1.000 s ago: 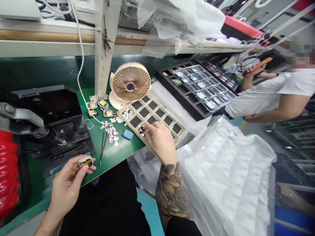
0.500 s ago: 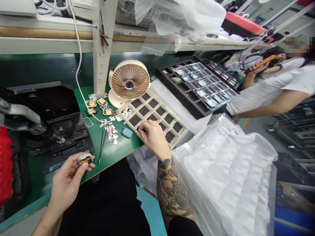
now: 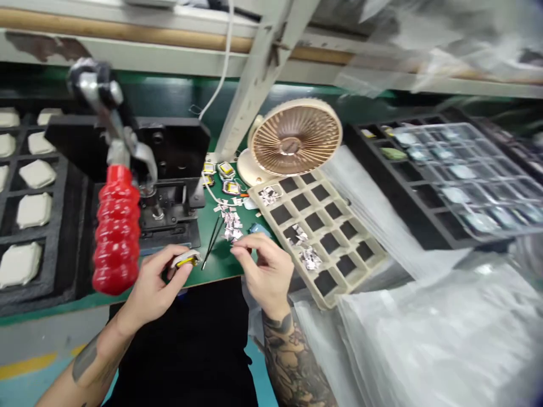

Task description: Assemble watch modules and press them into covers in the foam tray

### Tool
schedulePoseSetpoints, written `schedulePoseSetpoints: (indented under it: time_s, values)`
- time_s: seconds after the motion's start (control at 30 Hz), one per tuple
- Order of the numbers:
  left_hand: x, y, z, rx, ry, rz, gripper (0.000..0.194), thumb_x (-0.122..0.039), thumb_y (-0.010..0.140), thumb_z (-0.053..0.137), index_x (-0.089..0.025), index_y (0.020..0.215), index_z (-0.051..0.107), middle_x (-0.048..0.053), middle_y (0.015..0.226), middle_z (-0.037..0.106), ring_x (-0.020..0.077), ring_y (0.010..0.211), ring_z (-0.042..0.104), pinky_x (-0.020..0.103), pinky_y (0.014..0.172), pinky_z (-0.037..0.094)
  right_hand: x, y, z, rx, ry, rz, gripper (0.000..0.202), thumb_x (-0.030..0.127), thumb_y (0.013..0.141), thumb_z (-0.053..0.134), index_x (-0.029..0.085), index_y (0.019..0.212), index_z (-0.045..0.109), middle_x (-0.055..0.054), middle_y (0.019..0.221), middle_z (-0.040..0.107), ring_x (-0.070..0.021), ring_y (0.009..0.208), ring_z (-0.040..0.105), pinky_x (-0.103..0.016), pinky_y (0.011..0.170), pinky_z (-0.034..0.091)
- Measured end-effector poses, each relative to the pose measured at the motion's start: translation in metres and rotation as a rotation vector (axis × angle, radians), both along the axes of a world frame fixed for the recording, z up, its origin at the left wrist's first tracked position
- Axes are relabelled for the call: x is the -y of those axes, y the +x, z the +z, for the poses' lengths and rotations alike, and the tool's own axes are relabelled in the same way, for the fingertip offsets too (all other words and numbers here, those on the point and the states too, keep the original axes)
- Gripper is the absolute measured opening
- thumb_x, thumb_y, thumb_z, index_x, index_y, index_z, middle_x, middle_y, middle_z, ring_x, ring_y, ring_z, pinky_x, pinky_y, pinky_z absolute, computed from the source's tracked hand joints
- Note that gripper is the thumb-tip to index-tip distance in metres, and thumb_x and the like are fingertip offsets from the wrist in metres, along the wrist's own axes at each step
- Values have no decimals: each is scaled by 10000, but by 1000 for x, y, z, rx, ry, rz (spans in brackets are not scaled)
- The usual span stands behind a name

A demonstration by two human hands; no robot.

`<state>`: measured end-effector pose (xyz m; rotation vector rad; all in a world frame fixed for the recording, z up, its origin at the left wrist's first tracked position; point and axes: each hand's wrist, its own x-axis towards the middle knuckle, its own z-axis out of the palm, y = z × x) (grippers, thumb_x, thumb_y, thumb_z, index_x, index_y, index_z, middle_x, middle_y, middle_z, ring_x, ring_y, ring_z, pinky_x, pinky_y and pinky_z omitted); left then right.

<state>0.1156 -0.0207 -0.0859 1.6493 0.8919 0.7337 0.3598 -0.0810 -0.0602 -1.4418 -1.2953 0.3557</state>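
Observation:
My left hand (image 3: 158, 287) grips a small white device housing (image 3: 189, 259) with a yellow part inside, held between thumb and fingers above the front edge of the bench. To its right, my right hand (image 3: 268, 272) is pinched closed at thumb and forefinger; a tiny thing seems to be at the tips, too small to name. Black tweezers (image 3: 211, 246) lie between the hands. Just beyond the right fingertips are scattered small pinkish-white pieces (image 3: 231, 219). A blue case (image 3: 259, 229) is partly hidden behind that hand. The beige compartment tray (image 3: 333, 298) lies beside it, with similar pieces in several cells.
A press with a red ribbed handle (image 3: 116, 229) stands at left, beside a black foam tray (image 3: 63, 226) of white cases. Behind are a fan (image 3: 292, 144) and several open devices (image 3: 231, 187). At right are another foam tray (image 3: 373, 175) and plastic sheeting (image 3: 436, 339).
My right hand has left the beige tray and come left beside the loose pieces. The device in my left hand is tilted more edge-on. The view has swung left, showing the red handle fully.

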Motion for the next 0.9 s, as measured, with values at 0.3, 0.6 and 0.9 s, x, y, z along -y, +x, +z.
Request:
schedulePoseSetpoints:
  time_s: [0.3, 0.6, 0.9]
  values:
    - [-3, 4, 12, -46, 131, -87, 89, -237, 1074, 664, -198, 1046, 740, 3, 849, 593, 149, 742, 523, 269, 699, 429, -12, -35, 3, -42, -81, 316, 142, 173, 1033, 724, 257, 1060, 835, -36, 958, 709, -175, 874, 696, -333, 791, 588]
    - [-1, 4, 7, 21, 65, -40, 103, -240, 1075, 668, -195, 1011, 735, -6, 836, 605, 140, 745, 526, 260, 696, 414, -6, -34, -3, 271, -59, 423, 336, 249, 1035, 763, 225, 1368, 735, -106, 1252, 746, -250, 1138, 719, -418, 964, 609]
    - [-2, -11, -2, 3, -29, -87, 250, -366, 1081, 674, -189, 908, 703, 4, 830, 593, 146, 737, 526, 266, 683, 441, -4, -51, -14, 613, 86, 315, 348, 343, 1070, 715, 177, 1374, 684, -101, 1199, 810, -259, 1081, 739, -420, 882, 580]
